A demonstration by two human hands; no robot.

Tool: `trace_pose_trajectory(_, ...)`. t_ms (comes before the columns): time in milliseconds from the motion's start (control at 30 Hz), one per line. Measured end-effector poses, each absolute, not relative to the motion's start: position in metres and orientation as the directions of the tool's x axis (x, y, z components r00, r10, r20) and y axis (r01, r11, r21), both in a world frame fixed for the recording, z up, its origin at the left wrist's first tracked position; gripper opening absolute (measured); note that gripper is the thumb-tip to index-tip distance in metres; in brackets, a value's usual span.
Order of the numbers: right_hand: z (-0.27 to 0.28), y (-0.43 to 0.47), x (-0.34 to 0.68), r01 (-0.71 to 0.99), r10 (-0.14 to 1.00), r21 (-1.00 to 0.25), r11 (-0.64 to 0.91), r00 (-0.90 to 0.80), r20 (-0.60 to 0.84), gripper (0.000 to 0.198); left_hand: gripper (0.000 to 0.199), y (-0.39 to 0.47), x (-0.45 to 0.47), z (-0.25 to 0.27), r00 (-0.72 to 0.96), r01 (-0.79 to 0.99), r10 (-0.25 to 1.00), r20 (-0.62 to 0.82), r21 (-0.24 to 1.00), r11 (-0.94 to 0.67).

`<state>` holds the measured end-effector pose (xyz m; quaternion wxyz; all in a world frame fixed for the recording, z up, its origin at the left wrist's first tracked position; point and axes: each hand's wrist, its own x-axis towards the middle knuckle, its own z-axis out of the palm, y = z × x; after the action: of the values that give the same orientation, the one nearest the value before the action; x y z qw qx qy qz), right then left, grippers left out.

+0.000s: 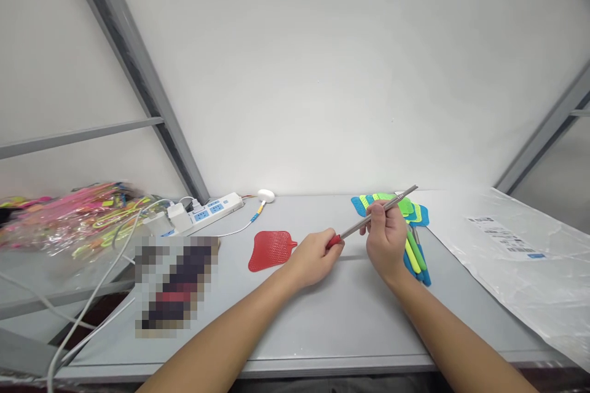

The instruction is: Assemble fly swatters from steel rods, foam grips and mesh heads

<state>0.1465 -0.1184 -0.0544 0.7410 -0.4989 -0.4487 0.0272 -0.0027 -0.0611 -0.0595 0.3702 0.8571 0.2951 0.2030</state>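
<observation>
While resting on the grey counter point(322, 325), with a clear plastic bag point(520, 252) to the right, a heap of green and blue swatters point(412, 221) behind and a loose red swatter head point(270, 250) to the left: left hand point(313, 258) clamped on the red grip, right hand point(387, 236) pinched round the telescopic metal rod point(380, 210), held tilted above the counter. Best kept straight in line, with no bending across the thin sections.

Flat red plastic swatter head point(271, 249) on the grey counter point(341, 325) left of both hands, stack of green and blue swatters point(415, 239) behind the right hand point(386, 239), white power strip point(212, 206) far left against the wall, clear plastic sheet point(516, 252) at right
</observation>
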Motion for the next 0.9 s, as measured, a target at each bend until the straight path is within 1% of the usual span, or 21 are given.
trace_pose_trajectory(267,-0.057,-0.117,0.143,0.386,0.518,-0.78,0.493,0.589,0.62,0.024,0.035,-0.066,0.002,-0.066,0.765,0.261,0.63,0.13,0.832,-0.488)
trace_pose_trajectory(367,-0.058,-0.117,0.144,0.411,0.562,-0.787,0.46,0.551,0.617,0.023,0.037,-0.071,0.006,-0.07,0.761,0.204,0.635,0.135,0.879,-0.431)
trace_pose_trajectory(467,-0.059,-0.116,0.143,0.459,0.662,-0.778,0.429,0.427,0.617,0.021,0.038,-0.073,0.009,-0.074,0.748,0.141,0.649,0.138,0.923,-0.359)
trace_pose_trajectory(567,-0.059,-0.115,0.137,0.495,0.762,-0.756,0.428,0.253,0.597,0.019,0.035,-0.071,0.01,-0.075,0.732,0.072,0.668,0.136,0.959,-0.274)
trace_pose_trajectory(633,-0.06,-0.114,0.132,0.543,0.786,-0.712,0.445,0.143,0.601,0.018,0.035,-0.068,0.011,-0.074,0.71,0.028,0.692,0.131,0.977,-0.214)
trace_pose_trajectory(700,-0.06,-0.113,0.13,0.606,0.761,-0.642,0.469,0.091,0.642,0.018,0.036,-0.064,0.01,-0.072,0.676,-0.018,0.726,0.126,0.988,-0.155)
trace_pose_trajectory(800,-0.061,-0.113,0.134,0.702,0.675,-0.538,0.465,0.111,0.729,0.024,0.034,-0.059,0.008,-0.068,0.616,-0.091,0.78,0.113,0.993,-0.072)
trace_pose_trajectory(900,-0.06,-0.116,0.14,0.82,0.602,-0.378,0.431,0.051,0.797,0.029,0.032,-0.055,0.006,-0.064,0.557,-0.164,0.824,0.105,0.986,-0.014)
